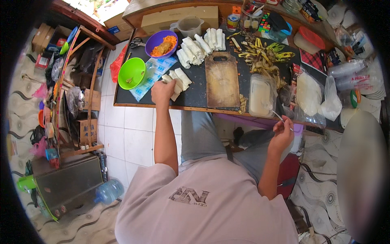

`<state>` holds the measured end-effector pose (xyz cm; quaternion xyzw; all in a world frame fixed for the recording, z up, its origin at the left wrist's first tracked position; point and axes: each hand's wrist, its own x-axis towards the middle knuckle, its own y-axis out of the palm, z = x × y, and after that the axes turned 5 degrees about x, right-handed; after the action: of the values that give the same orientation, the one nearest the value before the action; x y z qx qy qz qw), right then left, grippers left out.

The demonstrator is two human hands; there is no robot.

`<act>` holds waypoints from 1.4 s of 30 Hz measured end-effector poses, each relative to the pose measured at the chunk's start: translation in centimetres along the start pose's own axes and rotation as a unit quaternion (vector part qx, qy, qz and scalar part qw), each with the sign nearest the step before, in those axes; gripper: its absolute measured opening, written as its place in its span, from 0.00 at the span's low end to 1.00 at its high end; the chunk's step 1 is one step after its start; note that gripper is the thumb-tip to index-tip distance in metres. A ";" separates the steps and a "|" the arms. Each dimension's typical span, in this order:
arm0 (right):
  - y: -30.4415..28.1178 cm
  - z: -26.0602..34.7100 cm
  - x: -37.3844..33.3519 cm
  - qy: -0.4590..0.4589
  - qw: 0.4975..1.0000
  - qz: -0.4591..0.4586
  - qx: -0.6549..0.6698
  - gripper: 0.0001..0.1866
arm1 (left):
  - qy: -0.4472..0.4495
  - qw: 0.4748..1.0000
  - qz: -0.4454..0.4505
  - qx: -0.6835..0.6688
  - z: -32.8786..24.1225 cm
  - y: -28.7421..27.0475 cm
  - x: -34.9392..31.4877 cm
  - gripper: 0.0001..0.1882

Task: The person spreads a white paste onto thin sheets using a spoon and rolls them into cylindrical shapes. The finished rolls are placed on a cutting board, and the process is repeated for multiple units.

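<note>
My left hand (163, 92) is closed at the left end of a small group of white wrapped rolls (180, 78), gripping the nearest roll by the table's front edge. My curled fingers hide part of that roll. In my right hand (283, 131) is a thin spoon (277, 115), pinched by its handle. Its far end reaches the near right corner of a clear plastic tub (262, 94) with pale liquid in it. Between my hands lies a worn wooden cutting board (222, 81). A bigger pile of white rolls (192, 50) sits behind the left group.
At the left stand a green bowl (132, 73) and a purple bowl (148, 40) of orange food, beside a blue-white plastic packet (142, 90). Banana peels (264, 59) are heaped behind the tub. To its right lie a bag with pale round sheets (309, 94) and a red-lidded container (308, 40).
</note>
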<state>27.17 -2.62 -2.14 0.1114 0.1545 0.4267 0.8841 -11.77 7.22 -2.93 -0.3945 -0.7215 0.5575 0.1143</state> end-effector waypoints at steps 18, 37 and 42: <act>-0.6 -2.4 -0.4 -0.107 0.984 0.078 -0.118 0.12 | 0.077 0.710 0.386 -0.584 -2.2 -1.6 -9.5 0.20; -1.0 -3.9 0.3 -0.062 0.994 0.053 -0.075 0.11 | 0.076 0.707 0.491 -0.503 -8.3 2.9 -12.7 0.15; -0.8 -4.1 0.5 -0.063 0.992 0.060 -0.087 0.10 | 0.082 0.699 0.492 -0.512 -7.8 3.1 -12.8 0.15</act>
<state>26.57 -2.46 -6.32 0.0697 0.0532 0.4831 0.8711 2.80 4.06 0.57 -0.7353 -0.5862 0.0447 -0.3374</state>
